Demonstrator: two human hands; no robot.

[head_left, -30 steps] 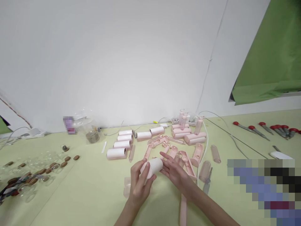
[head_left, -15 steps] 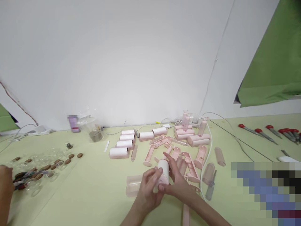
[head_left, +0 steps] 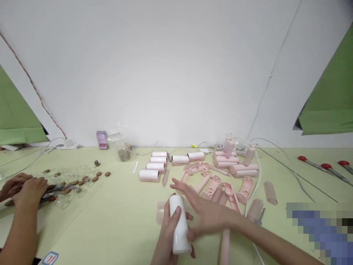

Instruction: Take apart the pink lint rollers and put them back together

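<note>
My left hand [head_left: 168, 235] grips a white cylindrical roll [head_left: 179, 225], held nearly upright over the pale green table [head_left: 116, 224]. My right hand [head_left: 205, 211] hovers just right of the roll, fingers stretched out and spread, holding nothing. Just beyond my hands lies a heap of pink plastic handle parts [head_left: 217, 184]. A row of pink-white rolls [head_left: 154, 167] sits farther back. A translucent pink cover [head_left: 160, 211] lies on the table behind my left hand.
Another person's hands [head_left: 23, 187] work at the far left among small glass vials and brown corks [head_left: 74, 180]. Red-handled screwdrivers [head_left: 322, 165] lie at the right. A clear cup [head_left: 121, 147] and white cables [head_left: 256, 173] sit near the wall.
The roll has turned from lying sideways to nearly upright in my left hand. My right hand has let go and spread open. Another person's hands have come in at the left.
</note>
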